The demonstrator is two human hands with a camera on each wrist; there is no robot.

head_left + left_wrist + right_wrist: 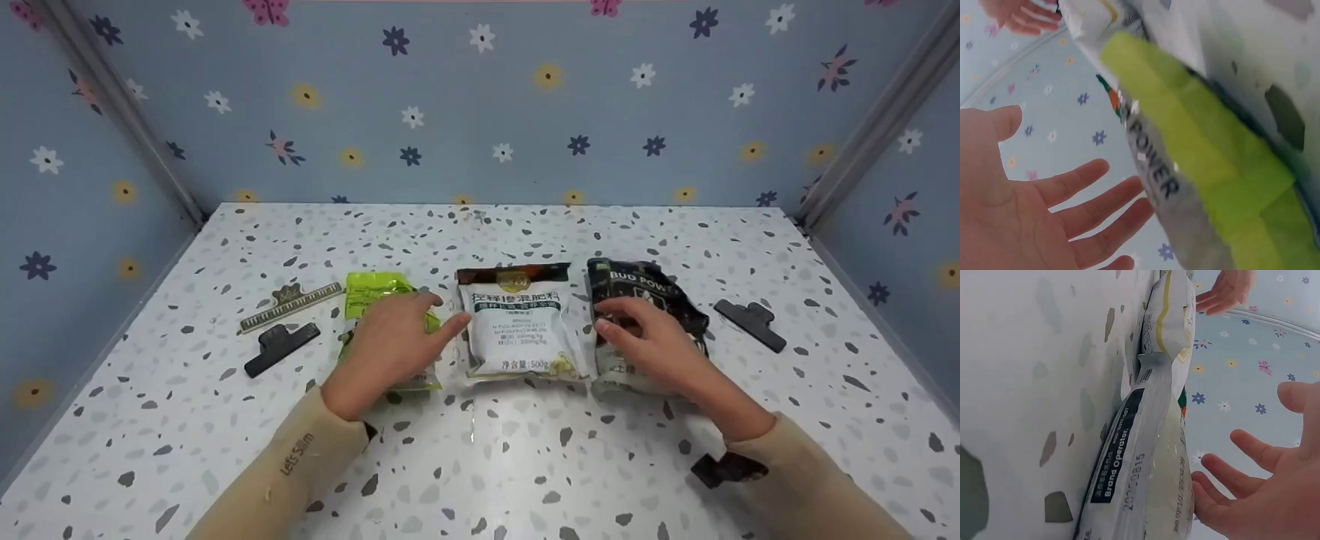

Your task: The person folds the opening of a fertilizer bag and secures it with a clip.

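Three packets lie side by side on a speckled table: a lime-green packet [375,285] on the left, a white fertilizer packet [521,330] in the middle and a black "Bud Power" packet [660,285] on the right. My left hand [394,341] hovers over the green packet, hiding much of it; in the left wrist view its fingers are spread beside the packet and hold nothing. Above the black packet is my right hand [660,345], fingers loosely bent with nothing in them, its fingertips near the packet's surface in the right wrist view.
Left of the packets lie a black clip [281,349] and a gold ruler [291,306] with piano-key markings and an ornate top. Another black clip [751,324] lies to the right. Blue flower-patterned panels [480,97] enclose the table's back and sides.
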